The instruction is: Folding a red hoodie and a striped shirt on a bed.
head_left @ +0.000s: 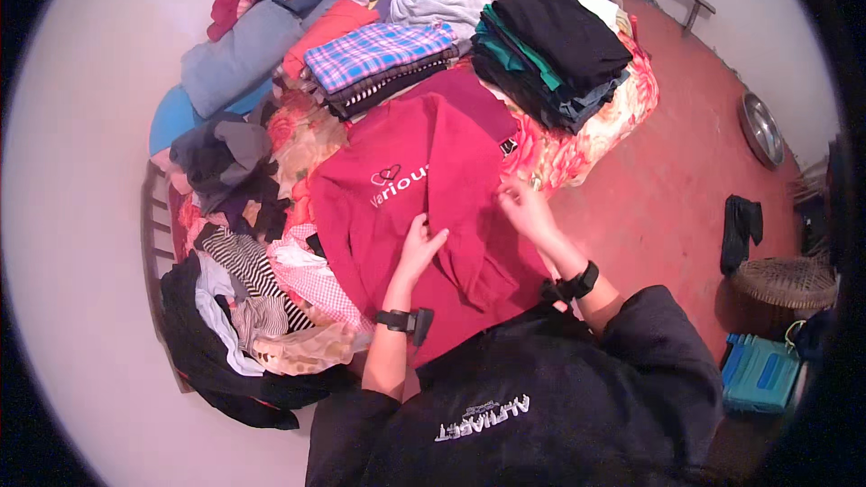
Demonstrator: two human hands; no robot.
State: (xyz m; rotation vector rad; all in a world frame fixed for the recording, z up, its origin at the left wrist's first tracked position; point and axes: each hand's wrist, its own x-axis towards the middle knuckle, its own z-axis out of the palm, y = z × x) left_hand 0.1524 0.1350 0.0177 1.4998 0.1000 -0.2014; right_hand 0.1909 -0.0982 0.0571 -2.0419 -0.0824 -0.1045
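Observation:
A crimson sweatshirt (379, 149) with white lettering and a heart outline lies spread in front of me, its cloth folded over itself and creased down the middle. My left hand (419, 248) rests over the middle of it, thumb and forefinger apart, gripping nothing that shows. At the garment's right edge is my right hand (530, 212), its fingers curled and drawn together; whether cloth is pinched between them is hidden. The near end of the sweatshirt runs up to my black shirt (559, 397).
Beyond lie a folded stack topped by plaid cloth (379, 54) and a dark folded stack (564, 36) on a floral cover (613, 122). Loose clothes (244, 280) heap at left. On the red floor (649, 216) at right are a metal basin (762, 131), a woven stool (785, 281) and a teal case (760, 372).

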